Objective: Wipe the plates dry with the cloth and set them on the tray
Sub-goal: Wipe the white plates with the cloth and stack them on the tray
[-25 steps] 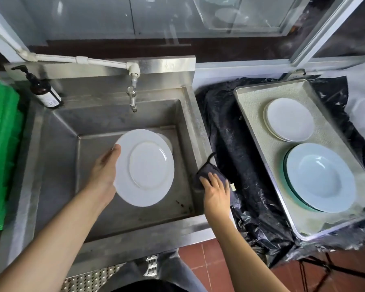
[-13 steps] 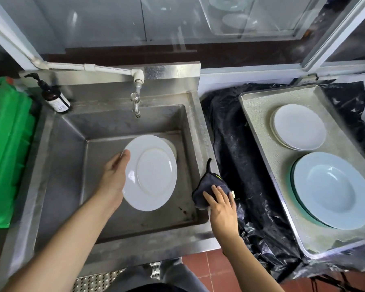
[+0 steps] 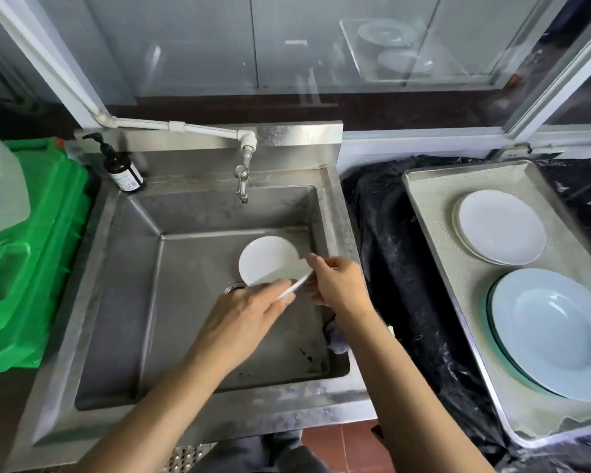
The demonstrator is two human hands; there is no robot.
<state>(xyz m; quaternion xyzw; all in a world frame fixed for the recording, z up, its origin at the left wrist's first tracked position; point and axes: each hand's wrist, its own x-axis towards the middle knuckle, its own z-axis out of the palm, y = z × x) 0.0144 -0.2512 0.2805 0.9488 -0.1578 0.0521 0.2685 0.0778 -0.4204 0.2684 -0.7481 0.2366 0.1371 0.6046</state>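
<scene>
Over the steel sink (image 3: pixel 198 416) a white plate (image 3: pixel 296 285) is tilted so that only its thin rim shows. My left hand (image 3: pixel 246 314) lies over it from the near side with fingers along its face, and my right hand (image 3: pixel 338 285) grips its right rim. A smaller white plate (image 3: pixel 265 259) lies on the sink floor behind them. The dark cloth (image 3: pixel 336 337) sits on the sink's right edge, under my right forearm, in neither hand. On the tray (image 3: pixel 423 186) at the right are a stack of small white plates (image 3: pixel 498 227) and a large pale blue deep plate (image 3: pixel 553 332).
A tap (image 3: pixel 242 180) hangs over the back of the sink, with a brown pump bottle (image 3: pixel 122 170) at its back left corner. A green crate (image 3: pixel 35 254) stands to the left. Black plastic sheeting (image 3: pixel 389 254) covers the counter under the tray.
My right hand let go of the cloth and moved left onto the plate. The plate turned from face-on to edge-on and moved right, uncovering the smaller plate in the sink.
</scene>
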